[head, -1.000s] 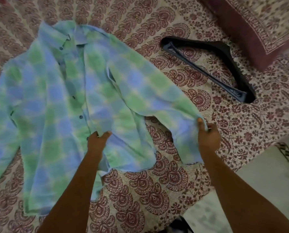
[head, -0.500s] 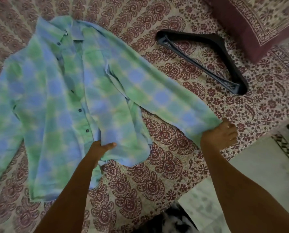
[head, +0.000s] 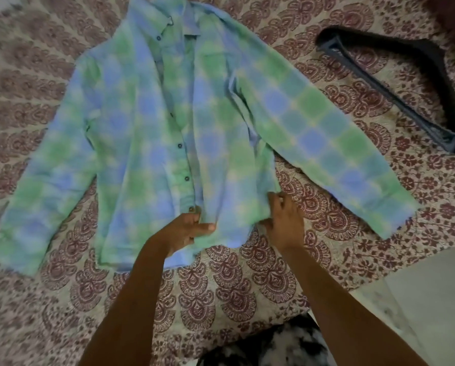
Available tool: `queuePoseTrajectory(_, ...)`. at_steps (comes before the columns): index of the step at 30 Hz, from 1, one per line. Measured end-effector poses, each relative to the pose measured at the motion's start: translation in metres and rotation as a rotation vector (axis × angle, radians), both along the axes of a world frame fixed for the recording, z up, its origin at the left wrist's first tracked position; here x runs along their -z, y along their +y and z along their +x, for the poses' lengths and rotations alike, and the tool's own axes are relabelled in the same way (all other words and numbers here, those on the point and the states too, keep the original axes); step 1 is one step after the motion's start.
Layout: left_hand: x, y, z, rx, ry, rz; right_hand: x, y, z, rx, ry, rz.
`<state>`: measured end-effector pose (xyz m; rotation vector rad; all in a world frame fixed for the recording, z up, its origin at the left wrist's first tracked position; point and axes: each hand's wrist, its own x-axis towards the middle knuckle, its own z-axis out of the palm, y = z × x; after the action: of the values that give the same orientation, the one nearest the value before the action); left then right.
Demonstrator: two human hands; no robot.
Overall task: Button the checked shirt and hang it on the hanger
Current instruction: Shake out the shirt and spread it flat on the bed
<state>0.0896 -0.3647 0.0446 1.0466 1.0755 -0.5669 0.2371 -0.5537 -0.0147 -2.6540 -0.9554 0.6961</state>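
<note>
The green and blue checked shirt lies front up on the bed, both sleeves spread out, front partly open with several dark buttons along the placket. My left hand pinches the front edges together near the hem, just below the lowest visible button. At the right side of the hem, my right hand rests on the fabric with its fingers curled into it. The black hanger lies flat on the bed, apart from the shirt, at the upper right.
A bedsheet with a dark red floral print covers the bed. The bed's edge runs along the lower right, with pale floor beyond it. A black and white patterned garment shows at the bottom.
My right hand let go of the right sleeve's cuff and moved left to the shirt's hem. The sleeve now lies flat. The view shifted, so the shirt sits more central.
</note>
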Motion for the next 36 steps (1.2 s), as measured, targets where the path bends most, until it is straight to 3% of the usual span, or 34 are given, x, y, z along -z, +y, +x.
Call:
queuePoseTrajectory(2, 0.008, 0.007, -0.016, 0.022, 0.086, 0.115, -0.001, 0.007, 0.002, -0.077, -0.058, -0.046)
queuePoseTrajectory(5, 0.017, 0.015, -0.04, -0.116, 0.116, 0.249, -0.005, 0.013, 0.005, -0.029, -0.118, -0.007)
queuePoseTrajectory(8, 0.019, 0.014, -0.057, -0.06, 0.019, 0.188, -0.003, 0.012, 0.007, 0.128, -0.159, 0.061)
queuePoseTrajectory(11, 0.026, 0.007, -0.064, -0.009, -0.01, 0.139, -0.001, 0.002, 0.008, 0.085, -0.169, 0.022)
queuePoseTrajectory(14, 0.039, 0.004, -0.067, -0.107, 0.099, 0.371, 0.001, -0.004, 0.002, -0.038, -0.012, -0.205)
queuePoseTrajectory(17, 0.047, 0.011, -0.074, -0.184, 0.241, 0.569, 0.005, -0.005, -0.001, -0.021, -0.053, -0.198)
queuePoseTrajectory(19, 0.049, 0.013, -0.078, -0.187, 0.26, 0.548, 0.007, -0.004, -0.002, 0.027, -0.083, -0.129)
queuePoseTrajectory(23, 0.051, 0.011, -0.076, -0.13, 0.206, 0.491, 0.011, -0.004, -0.003, 0.346, -0.004, 0.077)
queuePoseTrajectory(27, 0.056, 0.01, -0.083, -0.112, 0.201, 0.533, 0.014, -0.016, -0.004, 0.318, 0.064, 0.24)
queuePoseTrajectory(32, 0.054, 0.008, -0.087, -0.158, 0.193, 0.583, 0.012, -0.02, -0.004, 0.358, 0.024, 0.229)
queuePoseTrajectory(36, 0.05, 0.013, -0.088, -0.208, 0.146, 0.519, 0.012, -0.007, -0.007, 0.31, 0.039, 0.081)
